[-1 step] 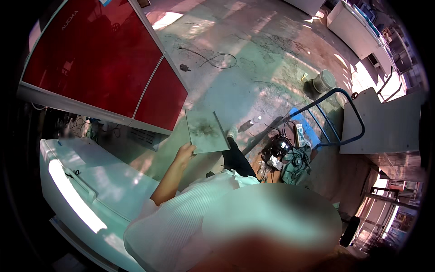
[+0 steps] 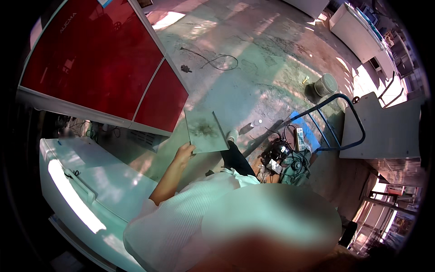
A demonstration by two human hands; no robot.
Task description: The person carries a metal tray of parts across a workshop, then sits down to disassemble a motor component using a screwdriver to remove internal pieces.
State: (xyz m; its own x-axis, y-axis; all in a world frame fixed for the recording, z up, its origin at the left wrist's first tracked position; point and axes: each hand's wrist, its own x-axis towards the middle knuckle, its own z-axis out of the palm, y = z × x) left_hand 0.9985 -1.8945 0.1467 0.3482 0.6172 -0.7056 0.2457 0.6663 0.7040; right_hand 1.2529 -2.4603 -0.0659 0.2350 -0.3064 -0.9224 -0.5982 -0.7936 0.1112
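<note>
- White chest freezer [image 2: 97, 181] – far left of and below the left hand, lid shut, long handle facing up; reads as parked stock, nothing being done to it.
- Red-fronted cabinet [image 2: 97, 59] – up and left of the hand, two glossy red panels on a pale base, lying or leaning over the floor; can't tell which.
- Left hand [image 2: 183, 153] – arm in a white sleeve stretched forward, fingers curled shut round the near lower corner of the pane.
- Pane [image 2: 206, 131] – flat grey sheet with a dark smudge in its middle, gripped by one corner only, rest sticking up and away from the hand, clear of the floor. Judgement: held out at arm's length and tilted so the face can be looked at and the edge stays off the body.
- Right hand – not in view; can't tell how open or whether it holds anything.
- Shoe [image 2: 232, 135] – white, just right of the pane's lower edge, on the concrete.
- Compressor [image 2: 278, 154] with tangled wires – right of the hand, on the floor, probably pulled parts left where they were worked on.
- Blue trolley [image 2: 337, 122] – further right, handle frame up, grey deck beyond.
- Bucket [image 2: 327, 84] – far right and ahead, well apart from the hand.
</note>
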